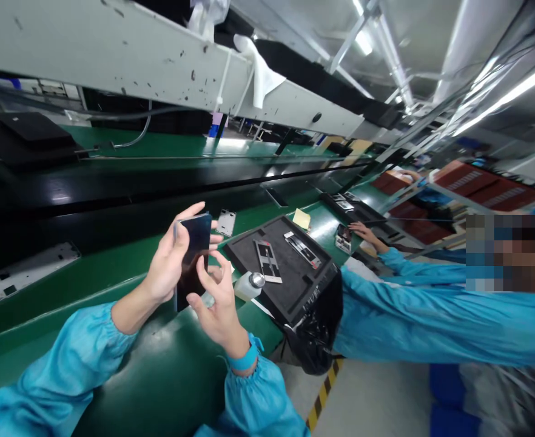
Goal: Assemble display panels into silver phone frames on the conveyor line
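My left hand [170, 258] is closed round a dark, glossy phone screen [195, 243], with the thumb on its near side and fingertips showing past its far edge. The screen is tilted upright above the green bench. My right hand [219, 303] is at its lower right, with bent fingers and the thumb apart, over or against its surface; I cannot tell whether they touch. A white bottle with a metal cap [249, 285] stands just right of my right hand. Behind my hands lies a light metal phone frame [226, 222].
A black tray [290, 297] holds two phone frames. Another phone frame [33, 270] lies at the left. A yellow note pad [301, 218] sits behind the tray. On the right, a co-worker's sleeve [413, 315] reaches across, and their hand [367, 233] is by a device. A grey beam [158, 60] runs overhead.
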`<state>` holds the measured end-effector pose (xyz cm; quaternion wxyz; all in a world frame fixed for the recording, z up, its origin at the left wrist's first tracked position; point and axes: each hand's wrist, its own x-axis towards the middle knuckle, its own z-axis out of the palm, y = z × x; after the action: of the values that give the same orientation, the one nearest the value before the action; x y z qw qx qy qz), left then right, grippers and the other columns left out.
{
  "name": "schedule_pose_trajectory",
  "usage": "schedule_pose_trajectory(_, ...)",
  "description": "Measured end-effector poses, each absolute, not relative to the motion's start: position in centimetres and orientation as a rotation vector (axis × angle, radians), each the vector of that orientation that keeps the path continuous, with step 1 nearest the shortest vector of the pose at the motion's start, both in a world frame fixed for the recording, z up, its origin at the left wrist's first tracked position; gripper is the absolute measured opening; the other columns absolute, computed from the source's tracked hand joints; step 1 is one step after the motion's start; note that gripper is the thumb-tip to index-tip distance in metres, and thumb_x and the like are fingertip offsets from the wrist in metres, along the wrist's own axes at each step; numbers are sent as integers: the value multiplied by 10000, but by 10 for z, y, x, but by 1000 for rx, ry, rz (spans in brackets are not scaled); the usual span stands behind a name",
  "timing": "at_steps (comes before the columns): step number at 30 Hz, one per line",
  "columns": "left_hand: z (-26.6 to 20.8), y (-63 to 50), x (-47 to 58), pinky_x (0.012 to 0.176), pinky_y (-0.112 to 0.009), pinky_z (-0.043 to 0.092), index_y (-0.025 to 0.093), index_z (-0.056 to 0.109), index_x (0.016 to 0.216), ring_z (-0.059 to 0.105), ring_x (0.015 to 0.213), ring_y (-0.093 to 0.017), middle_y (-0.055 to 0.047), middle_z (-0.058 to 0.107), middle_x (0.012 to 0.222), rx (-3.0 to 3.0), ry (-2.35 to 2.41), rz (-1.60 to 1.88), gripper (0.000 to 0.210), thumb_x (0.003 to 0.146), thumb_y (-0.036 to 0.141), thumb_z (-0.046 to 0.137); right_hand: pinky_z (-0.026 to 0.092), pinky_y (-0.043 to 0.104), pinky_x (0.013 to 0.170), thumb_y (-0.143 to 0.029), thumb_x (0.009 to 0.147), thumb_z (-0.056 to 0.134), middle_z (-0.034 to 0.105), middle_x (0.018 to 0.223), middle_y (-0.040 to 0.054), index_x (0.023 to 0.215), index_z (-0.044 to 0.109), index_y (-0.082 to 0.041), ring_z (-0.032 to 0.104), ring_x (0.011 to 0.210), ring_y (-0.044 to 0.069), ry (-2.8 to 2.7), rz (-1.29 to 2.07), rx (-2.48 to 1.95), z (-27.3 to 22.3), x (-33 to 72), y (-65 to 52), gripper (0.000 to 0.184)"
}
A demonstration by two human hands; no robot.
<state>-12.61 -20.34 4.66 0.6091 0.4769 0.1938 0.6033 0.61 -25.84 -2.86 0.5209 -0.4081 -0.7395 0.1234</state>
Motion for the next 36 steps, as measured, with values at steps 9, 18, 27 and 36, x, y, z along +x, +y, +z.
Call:
schedule_pose_trajectory(9,50,-221,-120,626,-338,658,165,745,1086,789,675,-251,-89,805,798,1151,279,943,579,1015,699,531,402,241,403,-875,992,290,478,451,-6,675,697,-177,441,390,116,-1297,906,-1151,21,30,-261,869)
schedule_pose_trajectory(18,46,-239,-122,694,-303,642,214,745,1199,791,764,-217,-72,818,910,1273,234,931,470,1112,543,421,276,238,371,-787,1009,474,469,418,-44,697,652,-192,417,349,106,-1297,918,-1051,26,37,-284,695)
schedule_pose_trajectory(27,39,-229,-114,979,-312,575,178,794,1080,760,1053,-230,-103,815,1106,1642,453,1187,435,1085,522,529,378,265,483,-803,891,647,519,511,-15,578,620,-193,441,485,122,-1238,765,-1079,29,31,-262,686)
schedule_pose_trajectory(36,41,-214,-108,593,-371,653,148,744,1009,787,641,-283,-119,809,812,1080,511,1054,573,917,710,682,451,264,521,-890,950,423,499,542,-27,639,556,-225,477,502,129,-1255,908,-1135,0,42,-257,746)
